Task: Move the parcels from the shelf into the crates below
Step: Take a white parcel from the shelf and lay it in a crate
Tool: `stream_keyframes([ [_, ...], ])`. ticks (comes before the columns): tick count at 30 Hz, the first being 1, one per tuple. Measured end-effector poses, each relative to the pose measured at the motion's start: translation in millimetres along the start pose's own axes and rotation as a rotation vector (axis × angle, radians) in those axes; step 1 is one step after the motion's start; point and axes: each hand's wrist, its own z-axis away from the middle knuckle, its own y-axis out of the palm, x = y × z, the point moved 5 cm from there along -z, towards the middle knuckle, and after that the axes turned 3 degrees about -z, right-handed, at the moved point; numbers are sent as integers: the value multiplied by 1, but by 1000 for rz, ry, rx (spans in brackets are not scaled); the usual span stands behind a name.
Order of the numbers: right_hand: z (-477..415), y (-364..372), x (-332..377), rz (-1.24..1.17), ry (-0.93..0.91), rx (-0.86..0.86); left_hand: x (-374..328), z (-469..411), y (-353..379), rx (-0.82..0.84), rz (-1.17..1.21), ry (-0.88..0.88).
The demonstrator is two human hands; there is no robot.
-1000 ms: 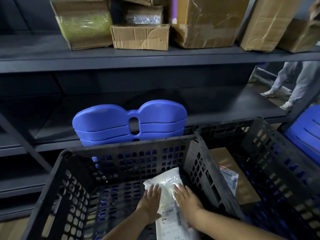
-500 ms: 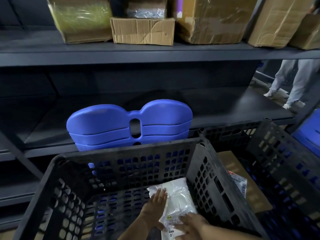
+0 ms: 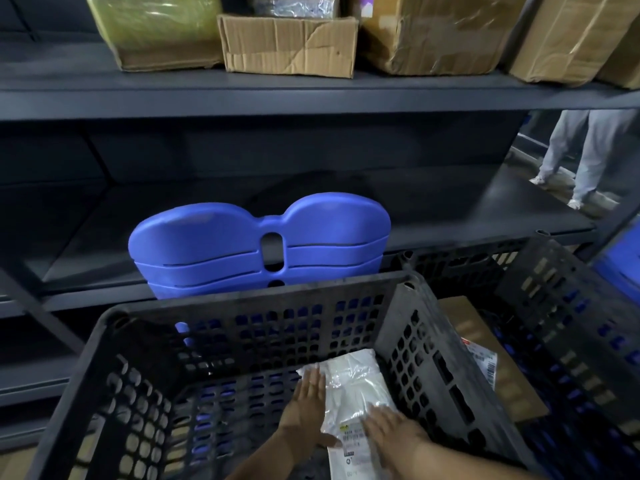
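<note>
Both hands flat on white parcel, black crate.
Left hand (image 3: 306, 407) and right hand (image 3: 389, 429) lie spread, palms down, not gripping the white parcel (image 3: 355, 393) inside the black crate (image 3: 242, 299); parcel's long axis runs 6 to 12, label end nearest. Second crate (image 3: 561, 292) at 3; cardboard boxes (image 3: 287, 46) on shelf (image 3: 311, 95) at 12.

Counts: two crates, two hands, one white parcel, several boxes

Two black crates (image 3: 242, 306) (image 3: 554, 282); one white bagged parcel (image 3: 353, 386) in the left crate, one brown labelled box (image 3: 485, 358) in the right. Two hands (image 3: 304, 403) (image 3: 391, 431). At least five cardboard boxes (image 3: 287, 43) on the upper shelf (image 3: 311, 95). One blue chair back (image 3: 259, 240).
</note>
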Motion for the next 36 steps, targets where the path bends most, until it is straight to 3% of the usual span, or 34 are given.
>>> stream_keyframes([
  [5, -17, 2, -15, 142, 56, -37, 5, 7, 13, 92, 79, -58],
  [17, -19, -7, -19, 39, -1, 23, 5, 8, 7, 111, 83, -1],
  [23, -3, -37, -16, -55, 18, -77, 13, 24, -26, 109, 14, -63],
  [30, 62, -89, -5, -119, 38, -252, 9, 84, -94, -54, 121, -144],
  [36, 145, -134, 10, -146, 14, -333, -4, 149, -161, -9, 162, -250],
])
